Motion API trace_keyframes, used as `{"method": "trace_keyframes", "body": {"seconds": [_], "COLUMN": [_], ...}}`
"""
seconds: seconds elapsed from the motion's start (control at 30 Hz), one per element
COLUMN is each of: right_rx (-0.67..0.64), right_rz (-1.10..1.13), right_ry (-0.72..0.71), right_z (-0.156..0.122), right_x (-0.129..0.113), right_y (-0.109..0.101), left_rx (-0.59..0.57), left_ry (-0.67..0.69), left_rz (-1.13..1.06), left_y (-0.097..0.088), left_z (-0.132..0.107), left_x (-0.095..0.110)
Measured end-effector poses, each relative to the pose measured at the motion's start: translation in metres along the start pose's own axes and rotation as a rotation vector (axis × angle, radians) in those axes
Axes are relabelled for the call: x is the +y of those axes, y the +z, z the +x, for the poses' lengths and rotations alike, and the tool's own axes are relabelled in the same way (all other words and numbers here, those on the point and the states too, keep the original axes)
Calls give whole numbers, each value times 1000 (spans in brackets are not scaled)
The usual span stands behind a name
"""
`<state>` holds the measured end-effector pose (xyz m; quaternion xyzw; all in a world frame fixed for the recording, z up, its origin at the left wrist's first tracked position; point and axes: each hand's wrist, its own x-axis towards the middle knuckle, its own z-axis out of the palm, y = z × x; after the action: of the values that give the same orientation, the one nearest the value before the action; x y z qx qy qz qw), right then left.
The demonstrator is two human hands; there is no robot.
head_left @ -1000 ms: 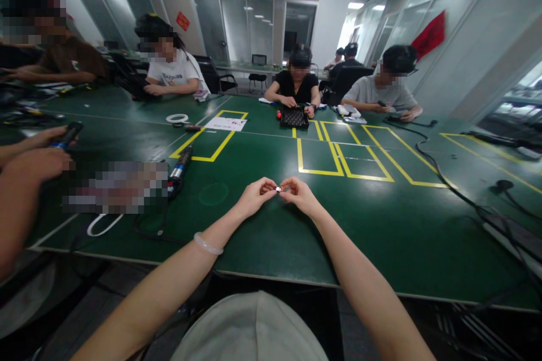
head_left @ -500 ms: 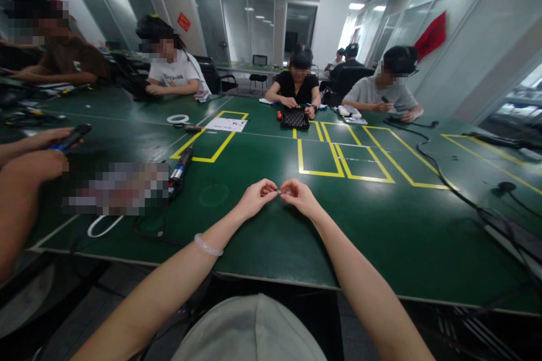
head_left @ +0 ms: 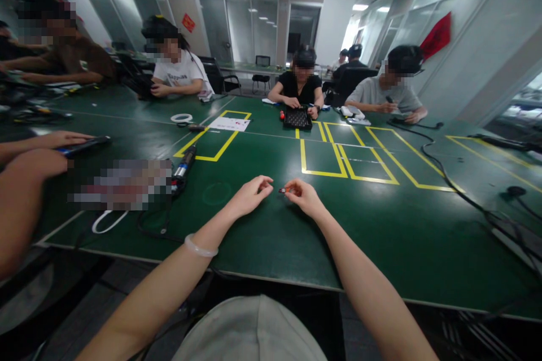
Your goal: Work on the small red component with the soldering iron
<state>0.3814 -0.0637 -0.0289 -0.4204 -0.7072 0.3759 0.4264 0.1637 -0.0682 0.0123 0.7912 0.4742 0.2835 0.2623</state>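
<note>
Pinching one small piece [head_left: 282, 190] in its fingers [head_left: 294, 198], one right hand [head_left: 304, 195] faces one left hand [head_left: 250, 196], fingers released

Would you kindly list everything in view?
part: one, dark and pale, centre
table: one, green, centre
tape outlines: several, yellow, table
tools: two, black and blue, left
blurred item: one, colour obscured, left
paper: one, white, far side
ring: one, white, left of paper
tray: one, black, far side
cables: several, black, both sides
chairs: several, black, background
people: several, mixed clothes, left and far side
banners: two, red, walls
bracelet: one, pale, left wrist
left hand: one, bare, near part
right hand: one, bare, holding part
</note>
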Motion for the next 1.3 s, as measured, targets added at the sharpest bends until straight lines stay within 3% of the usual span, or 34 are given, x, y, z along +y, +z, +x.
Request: {"method": "trace_keyframes", "body": {"seconds": [0.17, 0.33, 0.43, 0.53, 0.6, 0.67, 0.87, 1.07, 1.3], "right_rx": [3, -29, -30, -35, -41, -43, -45, -41, 5], "right_rz": [-29, -69, -82, -86, -77, -66, -51, 35, -39], "right_ry": [9, 1, 11, 25, 29, 30, 30, 57, 9], "right_z": [0, -2, -2, -2, -2, -1, -1, 1, 1], "right_x": [4, -2, -2, 1, 3, 4, 7, 11, 7], "right_y": [1, 4, 4, 4, 4, 4, 5, 5, 3], "left_rx": [141, 256, 263, 196, 136, 74, -66, -45, -50], "left_ry": [-178, -381, -596, -799, -849, -805, -548, -405, -176], "left_rz": [597, 884, 925, 874, 879, 893, 849, 889, 771], "left_y": [-62, -112, -124, -130, -133, -135, -116, -68, -7], "left_z": [-40, -99, -123, -129, -124, -114, -70, -31, -20], "left_x": [-29, -74, -86, -89, -90, -93, -88, -54, -8]}}
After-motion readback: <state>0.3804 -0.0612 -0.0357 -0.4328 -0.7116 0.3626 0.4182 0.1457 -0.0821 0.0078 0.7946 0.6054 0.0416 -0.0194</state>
